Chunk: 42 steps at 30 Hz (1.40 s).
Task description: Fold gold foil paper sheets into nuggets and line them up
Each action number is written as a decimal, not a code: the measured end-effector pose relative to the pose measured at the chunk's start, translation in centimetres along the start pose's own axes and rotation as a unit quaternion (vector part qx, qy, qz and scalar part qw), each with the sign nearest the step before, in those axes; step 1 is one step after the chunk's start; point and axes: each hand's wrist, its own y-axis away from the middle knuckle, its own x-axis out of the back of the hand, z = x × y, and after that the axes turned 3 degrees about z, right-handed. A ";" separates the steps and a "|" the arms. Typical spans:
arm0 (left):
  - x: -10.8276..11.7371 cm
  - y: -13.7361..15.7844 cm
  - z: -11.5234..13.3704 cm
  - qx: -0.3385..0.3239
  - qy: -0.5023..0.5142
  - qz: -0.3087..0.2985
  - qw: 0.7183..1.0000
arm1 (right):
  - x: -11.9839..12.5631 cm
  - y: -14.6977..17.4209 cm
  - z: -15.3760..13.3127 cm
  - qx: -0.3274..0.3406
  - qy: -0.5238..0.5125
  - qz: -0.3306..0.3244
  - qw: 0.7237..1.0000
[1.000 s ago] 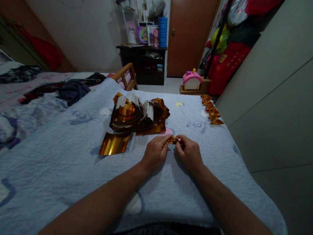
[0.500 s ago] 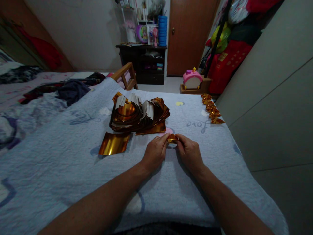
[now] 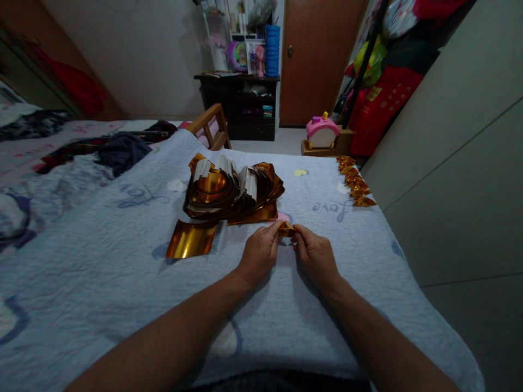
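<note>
Between my two hands is a small folded piece of gold foil paper, held just above the bedspread. My left hand pinches its left end with thumb and fingers. At its right end, my right hand is closed on it in the same way. A bent stack of gold foil paper sheets lies beyond my left hand, its sheets curled with pale sides showing. One loose gold sheet rests to the left, near the stack. Several folded gold pieces stand in a row at the far right edge.
The pale blue bedspread covers the surface beneath my hands. Dark clothes lie at the left. Beyond the far edge are a wooden chair back, a dark cabinet and a pink toy. A pale panel borders the right side.
The gold piece between my fingers has changed shape: its rounded, arched middle now looks creased and more pointed. Both hands have stayed almost in place.
</note>
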 end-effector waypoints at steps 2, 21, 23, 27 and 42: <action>0.0 0.0 0.0 0.003 -0.002 0.000 1.000 | -0.1 0.0 0.0 -0.001 0.002 0.000 1.000; -0.2 -0.2 0.1 0.000 -0.017 -0.005 1.000 | -0.3 0.0 0.1 0.012 0.042 -0.015 0.999; -0.2 -0.3 0.1 -0.001 -0.019 -0.005 1.000 | -0.3 0.0 0.0 0.009 0.041 -0.019 0.999; 0.0 -0.3 0.2 -0.005 -0.016 -0.002 1.000 | -0.1 -0.1 0.0 0.002 0.035 -0.023 0.999; 0.4 -0.4 0.6 0.017 0.026 0.006 0.999 | 0.4 -0.3 -0.1 -0.042 -0.013 -0.002 0.999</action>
